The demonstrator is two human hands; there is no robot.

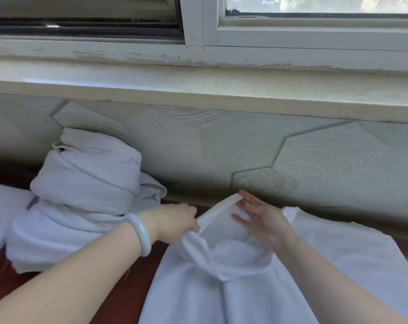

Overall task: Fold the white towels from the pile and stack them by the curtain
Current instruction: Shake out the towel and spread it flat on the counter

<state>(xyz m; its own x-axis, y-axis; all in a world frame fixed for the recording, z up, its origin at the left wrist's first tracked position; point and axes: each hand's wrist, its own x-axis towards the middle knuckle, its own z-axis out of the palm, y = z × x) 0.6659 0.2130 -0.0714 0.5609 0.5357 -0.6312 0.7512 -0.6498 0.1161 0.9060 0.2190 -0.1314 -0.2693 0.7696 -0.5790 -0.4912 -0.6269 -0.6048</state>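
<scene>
Closest to me, a white terry towel (pixel 221 288) drapes down over the reddish-brown tabletop (pixel 140 265), its top end lifted and bunched between my hands. My left hand (pixel 177 222) has its fingers curled tight round the hem, gathering the cloth into a twist just below. That's my anchor corner. My right hand (pixel 261 218) is spread wide, fingers straight, only the fingertips touching the hem band where it rises. I'd say it is feeling along the edge for the other corner so the towel can be pulled square before the first fold.

Off to my left, the heap of crumpled white towels (pixel 81 195) sits against the pale hexagon-patterned wall panel (pixel 245 146) under the speckled stone window sill (pixel 198 90), near enough to draw from.

Now the count: two hands, one pale glassy bangle (pixel 142 232) on the left wrist, one towel in work. The flat white spread to my right may be part of it or a second; I can't tell. One heap, its towels too tangled to number. One more white cloth (pixel 2 206) at the far left edge. No curtain and no folded stack in sight.
</scene>
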